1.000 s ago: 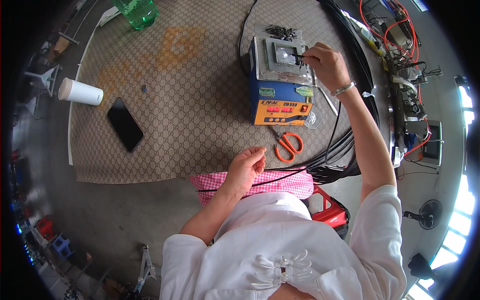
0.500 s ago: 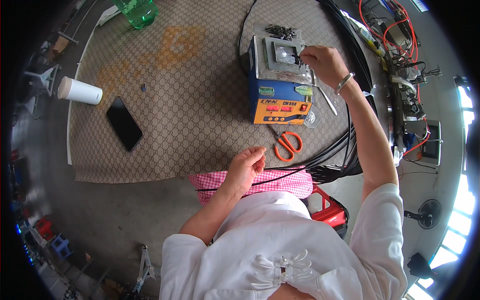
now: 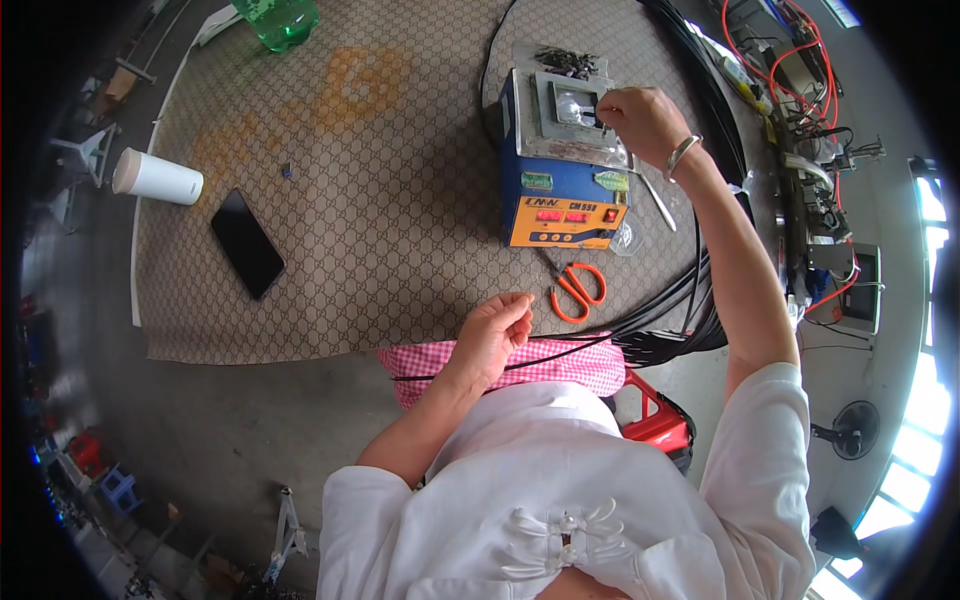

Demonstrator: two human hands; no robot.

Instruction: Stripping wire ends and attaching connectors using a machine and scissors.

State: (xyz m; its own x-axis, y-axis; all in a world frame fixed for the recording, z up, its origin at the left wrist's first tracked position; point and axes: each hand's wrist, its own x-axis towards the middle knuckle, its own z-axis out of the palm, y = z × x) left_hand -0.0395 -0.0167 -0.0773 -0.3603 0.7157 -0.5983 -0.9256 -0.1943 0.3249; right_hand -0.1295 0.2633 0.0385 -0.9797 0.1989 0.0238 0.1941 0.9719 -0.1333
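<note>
A blue solder pot (image 3: 530,187) with an orange front panel and lit red displays stands at the far right of the table. Over its square metal well (image 3: 573,106) hangs my right hand (image 3: 648,122), fingers pinched at the well's right edge. A small dark piece shows at these fingertips; its kind is hard to tell. My left hand (image 3: 497,330) hovers near the table's front edge with thumb and fingers pressed together, and what they hold, if anything, is too small to name. A black cable (image 3: 560,357) crosses my lap by the left wrist. Orange-handled scissors (image 3: 578,292) lie right of that hand.
Dark scraps (image 3: 568,62) lie behind the well. A white-handled tool (image 3: 657,203) lies right of the pot, near bundled black cables (image 3: 690,318). Further left are a phone (image 3: 248,245), a white cup (image 3: 158,178), a small blue part (image 3: 287,171) and a green bottle (image 3: 280,22).
My right hand has shifted slightly at the well's right edge, and the dark piece at its fingertips sits a little differently. The left hand stays where it was. The whole view has shifted slightly.
</note>
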